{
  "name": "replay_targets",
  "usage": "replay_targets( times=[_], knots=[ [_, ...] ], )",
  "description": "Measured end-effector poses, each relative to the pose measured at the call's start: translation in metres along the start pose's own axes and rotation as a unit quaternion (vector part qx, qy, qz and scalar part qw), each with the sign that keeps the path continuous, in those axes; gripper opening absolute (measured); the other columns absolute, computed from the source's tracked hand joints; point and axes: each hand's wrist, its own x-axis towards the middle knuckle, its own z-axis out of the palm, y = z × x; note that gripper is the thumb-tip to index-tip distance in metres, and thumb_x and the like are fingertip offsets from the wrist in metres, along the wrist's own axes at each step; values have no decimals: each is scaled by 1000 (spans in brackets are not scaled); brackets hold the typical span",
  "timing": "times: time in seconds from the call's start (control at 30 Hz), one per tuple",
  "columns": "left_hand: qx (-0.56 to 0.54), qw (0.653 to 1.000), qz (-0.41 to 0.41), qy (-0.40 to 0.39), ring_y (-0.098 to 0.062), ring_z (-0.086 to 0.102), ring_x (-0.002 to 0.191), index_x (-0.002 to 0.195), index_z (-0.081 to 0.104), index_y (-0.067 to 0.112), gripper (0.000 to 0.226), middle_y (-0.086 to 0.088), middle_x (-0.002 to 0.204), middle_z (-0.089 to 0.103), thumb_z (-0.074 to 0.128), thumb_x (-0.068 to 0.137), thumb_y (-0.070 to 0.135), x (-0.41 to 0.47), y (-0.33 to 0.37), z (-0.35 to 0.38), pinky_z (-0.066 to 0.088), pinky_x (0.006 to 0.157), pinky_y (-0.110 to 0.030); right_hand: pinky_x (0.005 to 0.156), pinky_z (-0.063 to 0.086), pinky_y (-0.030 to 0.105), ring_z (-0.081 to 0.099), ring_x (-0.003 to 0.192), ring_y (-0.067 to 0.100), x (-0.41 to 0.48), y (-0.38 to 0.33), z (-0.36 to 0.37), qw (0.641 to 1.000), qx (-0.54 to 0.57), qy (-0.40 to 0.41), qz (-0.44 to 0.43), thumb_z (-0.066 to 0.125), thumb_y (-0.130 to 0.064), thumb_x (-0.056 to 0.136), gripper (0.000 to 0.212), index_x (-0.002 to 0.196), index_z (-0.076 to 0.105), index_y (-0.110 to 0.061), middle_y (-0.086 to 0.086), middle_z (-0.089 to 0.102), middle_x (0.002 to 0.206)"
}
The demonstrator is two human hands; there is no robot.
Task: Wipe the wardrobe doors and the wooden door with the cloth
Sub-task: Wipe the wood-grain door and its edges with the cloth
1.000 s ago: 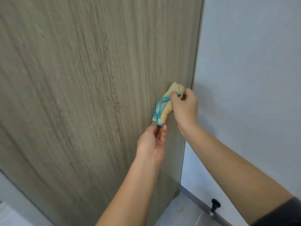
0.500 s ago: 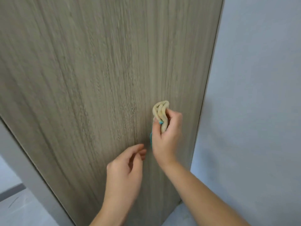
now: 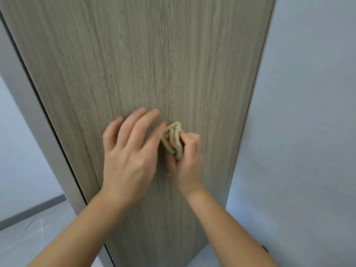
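Left hand (image 3: 131, 157): fingers straight and spread, laid toward the wooden door (image 3: 154, 60); contact cannot be confirmed. Probable purpose: steadying the panel or reaching for the cloth. Cloth (image 3: 173, 138): bunched in folds, just right of the nearest left fingertip, protruding above the right fingers. Right hand (image 3: 185, 164): fingers curled and clamped on the cloth, keeping the wad compact against the door for wiping.

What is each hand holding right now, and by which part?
The right hand grips the folded cloth by its lower end, folds poking out above the fingers. The left hand holds nothing, fingers straight, beside the cloth.
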Motion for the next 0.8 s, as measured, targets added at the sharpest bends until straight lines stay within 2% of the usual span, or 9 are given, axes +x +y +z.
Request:
replay_targets(
  times=[0.07, 0.13, 0.2, 0.27, 0.33, 0.4, 0.47, 0.6, 0.8],
  knots=[
    [23, 1000, 3, 14, -26, 48, 130, 118, 69, 9, 32, -10, 133, 60, 45, 98, 5, 1, -8, 1, 30, 108, -43, 81, 42, 19, 51, 93, 19, 33, 18, -5, 995, 9, 74, 60, 55, -18, 87, 35, 118, 48, -2, 10, 47, 107],
    [32, 999, 19, 14, -25, 48, 129, 119, 68, 7, 32, -10, 132, 61, 48, 95, 2, -1, -13, 2, 30, 108, -43, 75, 34, 5, 45, 84, 8, 82, 38, -18, 959, 21, 202, 198, 54, -14, 92, 27, 109, 50, 6, 14, 49, 102],
    [32, 999, 22, 8, -25, 48, 129, 119, 68, 7, 34, -10, 132, 61, 49, 92, -1, -2, -13, 2, 30, 108, -43, 68, 32, 2, 39, 76, -1, 104, 42, -25, 937, 10, 253, 242, 55, -9, 94, 20, 104, 50, 8, 16, 48, 100],
    [22, 1000, 11, 6, -26, 48, 129, 119, 68, 7, 35, -10, 133, 60, 46, 93, 1, 2, -10, 1, 30, 108, -43, 73, 33, 8, 42, 84, 1, 88, 25, -17, 967, 1, 200, 158, 53, -10, 93, 22, 109, 48, 4, 9, 44, 103],
    [20, 1000, -1, 13, -26, 47, 130, 122, 67, 7, 36, -11, 136, 57, 43, 95, 4, 15, -7, -3, 31, 107, -45, 82, 42, 20, 51, 96, 16, 54, 1, -10, 997, -13, 69, -5, 53, -15, 91, 31, 119, 47, -4, 6, 44, 110],
    [30, 999, -13, 35, -26, 46, 131, 124, 66, 7, 36, -11, 138, 56, 46, 94, 4, 37, -9, -9, 33, 107, -47, 79, 50, 31, 56, 97, 27, 50, -3, -13, 992, -30, -6, -124, 52, -21, 95, 30, 123, 46, -10, 5, 44, 115],
    [48, 997, -18, 56, -25, 45, 132, 125, 65, 6, 37, -10, 138, 55, 49, 91, 3, 64, -12, -16, 31, 109, -48, 77, 50, 34, 54, 96, 25, 86, -1, -20, 983, -40, 14, -180, 47, -24, 99, 27, 122, 48, -10, 4, 47, 114],
    [81, 994, -12, 75, -25, 44, 133, 127, 63, 7, 40, -9, 139, 55, 50, 90, 1, 132, -21, -33, 28, 112, -50, 73, 48, 39, 50, 92, 22, 193, -11, -30, 958, -56, 79, -269, 46, -14, 102, 19, 118, 56, -14, 1, 49, 109],
    [110, 991, -16, 76, -23, 47, 134, 128, 62, 7, 40, -7, 140, 55, 52, 90, 1, 255, -43, -73, 27, 113, -52, 66, 48, 45, 47, 94, 21, 331, -54, -47, 942, -47, 83, -321, 62, -8, 94, 25, 116, 60, -19, -1, 50, 108]
  ],
)
